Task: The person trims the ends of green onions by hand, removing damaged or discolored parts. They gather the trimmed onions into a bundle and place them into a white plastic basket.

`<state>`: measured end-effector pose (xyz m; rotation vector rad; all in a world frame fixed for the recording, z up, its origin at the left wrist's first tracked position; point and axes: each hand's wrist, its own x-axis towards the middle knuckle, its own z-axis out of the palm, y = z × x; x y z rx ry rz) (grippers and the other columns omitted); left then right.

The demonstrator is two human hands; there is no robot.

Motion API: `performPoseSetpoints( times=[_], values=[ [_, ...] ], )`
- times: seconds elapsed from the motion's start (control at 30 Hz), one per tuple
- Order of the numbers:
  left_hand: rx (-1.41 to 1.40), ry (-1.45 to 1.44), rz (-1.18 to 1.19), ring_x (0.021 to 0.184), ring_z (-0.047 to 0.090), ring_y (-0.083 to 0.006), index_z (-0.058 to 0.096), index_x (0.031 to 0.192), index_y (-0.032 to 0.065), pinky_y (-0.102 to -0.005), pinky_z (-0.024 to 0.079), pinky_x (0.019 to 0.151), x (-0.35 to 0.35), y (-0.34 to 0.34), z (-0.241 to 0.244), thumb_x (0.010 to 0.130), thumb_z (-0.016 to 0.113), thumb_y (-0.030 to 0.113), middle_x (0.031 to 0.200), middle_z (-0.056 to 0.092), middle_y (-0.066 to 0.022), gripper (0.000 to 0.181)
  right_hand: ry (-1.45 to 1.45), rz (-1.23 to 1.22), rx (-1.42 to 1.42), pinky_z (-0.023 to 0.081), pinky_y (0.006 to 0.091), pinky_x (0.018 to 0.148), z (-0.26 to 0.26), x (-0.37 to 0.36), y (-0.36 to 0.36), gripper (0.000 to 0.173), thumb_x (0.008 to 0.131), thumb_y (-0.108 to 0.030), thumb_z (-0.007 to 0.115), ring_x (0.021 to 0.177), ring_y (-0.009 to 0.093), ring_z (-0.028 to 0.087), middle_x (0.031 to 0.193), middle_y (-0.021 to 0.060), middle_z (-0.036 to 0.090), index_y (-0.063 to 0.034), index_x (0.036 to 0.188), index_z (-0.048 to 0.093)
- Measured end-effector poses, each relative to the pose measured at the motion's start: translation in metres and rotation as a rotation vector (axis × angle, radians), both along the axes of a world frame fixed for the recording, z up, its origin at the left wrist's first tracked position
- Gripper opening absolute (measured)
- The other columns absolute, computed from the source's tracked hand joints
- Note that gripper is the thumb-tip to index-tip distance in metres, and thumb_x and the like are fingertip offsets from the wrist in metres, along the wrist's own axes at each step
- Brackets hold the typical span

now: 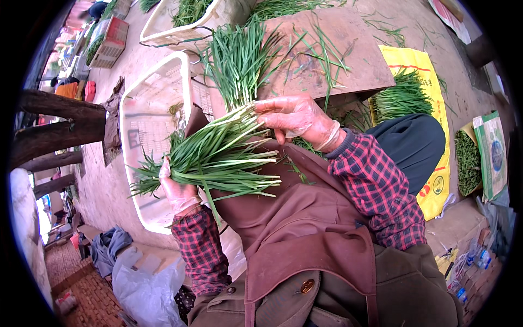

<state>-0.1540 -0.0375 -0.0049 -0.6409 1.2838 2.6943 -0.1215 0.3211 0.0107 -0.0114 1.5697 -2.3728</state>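
Observation:
My left hand (179,190), in a thin clear plastic glove, is wrapped around a bunch of green garlic chives (216,155) by its leafy part. The pale stem ends fan out to the right above my brown apron (286,196). My right hand (300,118), gloved the same way, has its thumb and fingertips at the upper stem ends; whether it pinches some of them is hard to make out. Just beyond, a larger pile of chives (241,61) lies with its leaves pointing away, at the left edge of a low wooden board (335,36).
A white plastic crate (130,163) stands at my left, another crate (196,34) behind it. Loose chives lie on the board. To the right, a chive bundle (402,98) rests on a yellow sack (441,143). Wooden posts (69,110) and a plastic bag (147,290) are at left.

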Motion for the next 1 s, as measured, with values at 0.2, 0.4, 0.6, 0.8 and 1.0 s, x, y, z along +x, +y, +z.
performPoseSetpoints(
  times=[0.2,0.4,0.6,0.8,1.0],
  values=[
    [-0.033,0.018,-0.061,0.102,0.067,-0.0308,0.063,0.115,-0.0020,-0.0443,0.052,0.096,0.000,0.004,-0.001,0.094,0.056,0.020,0.113,0.069,-0.0162,0.031,-0.159,0.259,-0.292,0.047,0.0201,0.048,-0.002,-0.007,-0.005,0.052,0.096,-0.014,0.059,0.052,0.010,0.063,0.100,0.0147,0.073,-0.0026,0.145,0.046],
    [-0.034,-0.005,-0.068,0.102,0.067,-0.0310,0.063,0.115,-0.0018,-0.0442,0.052,0.096,-0.001,0.003,-0.003,0.093,0.055,0.020,0.113,0.069,-0.0161,0.032,-0.201,0.202,-0.105,0.048,0.0221,0.047,0.006,-0.005,-0.011,0.025,0.094,-0.016,0.063,0.051,0.010,0.062,0.089,0.0141,0.073,-0.0003,0.114,0.068],
    [-0.055,-0.046,0.045,0.102,0.066,-0.0306,0.064,0.112,-0.0011,-0.0446,0.051,0.097,0.000,-0.010,-0.002,0.092,0.059,0.020,0.111,0.070,-0.0153,0.029,-0.099,-0.429,-0.188,0.046,0.0214,0.051,-0.011,0.013,0.016,0.022,0.096,-0.019,0.063,0.057,0.008,0.058,0.078,0.0061,0.069,0.0022,0.101,0.069],
    [-0.040,0.010,0.056,0.104,0.066,-0.0314,0.065,0.116,-0.0029,-0.0457,0.051,0.097,-0.003,-0.010,-0.008,0.096,0.055,0.023,0.116,0.069,-0.0164,0.034,0.020,-0.349,-0.048,0.043,0.0193,0.046,0.032,0.036,-0.033,0.026,0.095,-0.008,0.063,0.051,0.005,0.055,0.073,0.0035,0.067,0.0018,0.119,0.068],
    [-0.015,0.060,0.019,0.103,0.066,-0.0310,0.066,0.113,-0.0014,-0.0453,0.051,0.097,0.002,0.004,-0.003,0.096,0.056,0.023,0.115,0.069,-0.0165,0.031,0.064,-0.251,0.214,0.047,0.0265,0.039,0.024,0.009,-0.056,0.023,0.092,-0.014,0.060,0.045,0.010,0.059,0.059,0.0090,0.064,0.0049,0.102,0.068]
  ],
)
